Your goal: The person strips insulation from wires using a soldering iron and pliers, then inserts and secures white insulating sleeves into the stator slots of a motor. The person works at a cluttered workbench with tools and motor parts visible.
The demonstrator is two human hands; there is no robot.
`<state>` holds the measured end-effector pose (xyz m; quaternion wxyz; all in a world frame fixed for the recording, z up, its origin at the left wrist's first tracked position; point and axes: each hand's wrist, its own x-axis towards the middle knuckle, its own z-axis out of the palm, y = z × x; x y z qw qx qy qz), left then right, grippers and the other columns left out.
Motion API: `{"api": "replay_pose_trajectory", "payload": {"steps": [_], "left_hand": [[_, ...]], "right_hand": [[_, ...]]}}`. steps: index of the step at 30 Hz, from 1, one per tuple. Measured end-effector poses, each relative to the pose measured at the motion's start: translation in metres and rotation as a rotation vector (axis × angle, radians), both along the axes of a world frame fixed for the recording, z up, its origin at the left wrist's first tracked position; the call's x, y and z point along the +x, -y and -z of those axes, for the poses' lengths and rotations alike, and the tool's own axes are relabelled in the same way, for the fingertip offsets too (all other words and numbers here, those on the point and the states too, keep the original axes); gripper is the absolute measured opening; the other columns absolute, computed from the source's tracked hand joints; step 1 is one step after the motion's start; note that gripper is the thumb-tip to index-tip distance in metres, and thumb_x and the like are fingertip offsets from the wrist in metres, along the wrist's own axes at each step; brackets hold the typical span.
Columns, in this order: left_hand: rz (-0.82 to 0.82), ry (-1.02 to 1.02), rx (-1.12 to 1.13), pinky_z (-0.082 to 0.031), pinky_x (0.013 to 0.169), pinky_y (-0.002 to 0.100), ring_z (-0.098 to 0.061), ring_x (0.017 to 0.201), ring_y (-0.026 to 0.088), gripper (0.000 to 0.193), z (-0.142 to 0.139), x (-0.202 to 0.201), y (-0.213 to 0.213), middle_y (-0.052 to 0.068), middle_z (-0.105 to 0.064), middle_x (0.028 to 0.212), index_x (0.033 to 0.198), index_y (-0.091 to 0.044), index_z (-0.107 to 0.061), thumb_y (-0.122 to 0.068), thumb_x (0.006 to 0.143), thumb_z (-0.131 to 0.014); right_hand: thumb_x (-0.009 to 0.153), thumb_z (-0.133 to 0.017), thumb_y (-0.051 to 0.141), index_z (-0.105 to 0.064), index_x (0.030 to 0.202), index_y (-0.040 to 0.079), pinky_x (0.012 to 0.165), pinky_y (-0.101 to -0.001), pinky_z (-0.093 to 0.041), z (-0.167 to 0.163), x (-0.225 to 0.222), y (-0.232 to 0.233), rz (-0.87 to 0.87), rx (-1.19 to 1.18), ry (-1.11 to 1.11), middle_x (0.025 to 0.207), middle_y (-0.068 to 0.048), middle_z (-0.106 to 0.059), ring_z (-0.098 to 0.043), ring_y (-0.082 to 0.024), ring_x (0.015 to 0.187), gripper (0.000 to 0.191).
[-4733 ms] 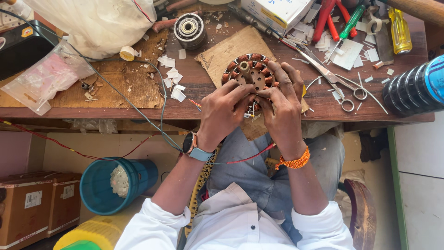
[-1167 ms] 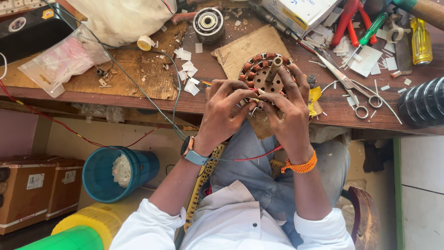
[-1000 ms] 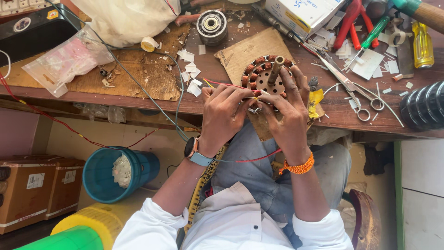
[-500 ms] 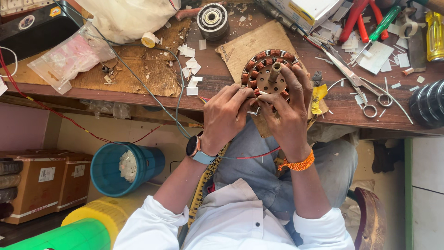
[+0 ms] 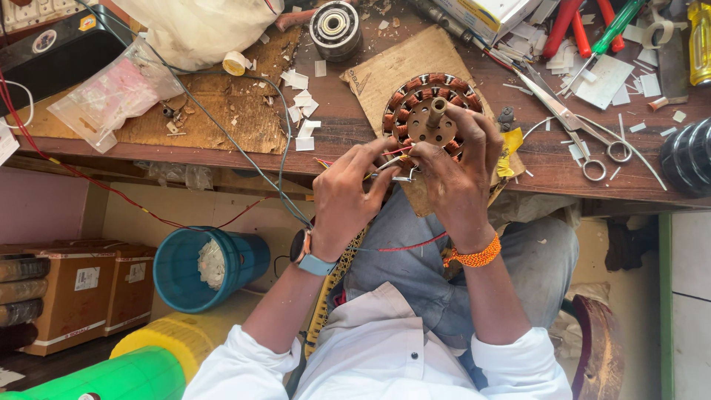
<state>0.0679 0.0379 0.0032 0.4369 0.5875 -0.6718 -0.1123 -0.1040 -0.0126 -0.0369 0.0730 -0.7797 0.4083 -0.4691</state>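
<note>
At the counter (image 5: 222, 141) edge, the left hand (image 5: 348, 196) pinches thin wires (image 5: 385, 164), its grip clenched on them just below the wound motor stator (image 5: 429, 118). The right hand (image 5: 455, 174) is nearer, its grip wrapped around the stator's lower right rim. The stator lies flat, shaft pointing up, with scissors (image 5: 585, 137) farther right.
</note>
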Motion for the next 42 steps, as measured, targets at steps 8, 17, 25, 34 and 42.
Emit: {"api": "replay_pose_trajectory", "payload": {"steps": [8, 17, 25, 34, 42], "left_hand": [[0.045, 0.106, 0.011, -0.056, 0.067, 0.034, -0.074, 0.08, 0.023, 0.013, 0.003, 0.015, -0.003, 0.004, -0.076, 0.094, 0.103, -0.011, -0.075, -0.019, 0.093, -0.076], [0.114, 0.221, -0.033, -0.055, 0.065, 0.035, -0.074, 0.081, 0.023, 0.015, 0.006, 0.016, -0.003, 0.005, -0.077, 0.095, 0.106, -0.01, -0.075, -0.021, 0.095, -0.075], [0.064, 0.3, -0.087, -0.051, 0.059, 0.037, -0.067, 0.07, 0.022, 0.024, 0.014, 0.007, -0.003, 0.003, -0.065, 0.077, 0.115, -0.016, -0.075, -0.016, 0.091, -0.076], [0.061, 0.288, -0.099, -0.053, 0.059, 0.035, -0.071, 0.071, 0.021, 0.03, 0.025, 0.006, 0.001, 0.003, -0.074, 0.084, 0.12, -0.02, -0.076, -0.016, 0.09, -0.077], [0.067, 0.322, -0.117, -0.053, 0.059, 0.035, -0.073, 0.071, 0.021, 0.032, 0.023, 0.002, 0.012, 0.004, -0.076, 0.087, 0.122, -0.022, -0.076, -0.018, 0.091, -0.078]], "right_hand": [[0.088, -0.09, 0.014, -0.081, 0.103, 0.019, 0.126, -0.0515, -0.031, 0.001, -0.004, -0.003, -0.041, -0.106, -0.035, 0.148, -0.008, -0.052, -0.04, -0.033, 0.142, 0.019], [0.088, -0.091, 0.016, -0.079, 0.103, 0.016, 0.124, -0.0478, -0.034, -0.004, -0.01, -0.002, -0.109, -0.045, -0.04, 0.144, -0.006, -0.054, -0.041, -0.032, 0.139, 0.019], [0.084, -0.09, 0.015, -0.08, 0.103, 0.018, 0.127, -0.0483, -0.031, -0.004, -0.016, -0.002, -0.145, -0.013, -0.058, 0.15, -0.006, -0.052, -0.04, -0.032, 0.142, 0.022], [0.086, -0.088, 0.017, -0.08, 0.108, 0.015, 0.124, -0.046, -0.036, -0.006, -0.019, -0.001, -0.149, -0.027, -0.022, 0.151, -0.008, -0.054, -0.04, -0.032, 0.143, 0.023], [0.089, -0.086, 0.011, -0.08, 0.112, 0.015, 0.123, -0.0428, -0.04, -0.004, -0.024, -0.003, -0.112, 0.041, 0.105, 0.148, -0.006, -0.057, -0.044, -0.031, 0.144, 0.025]]}}
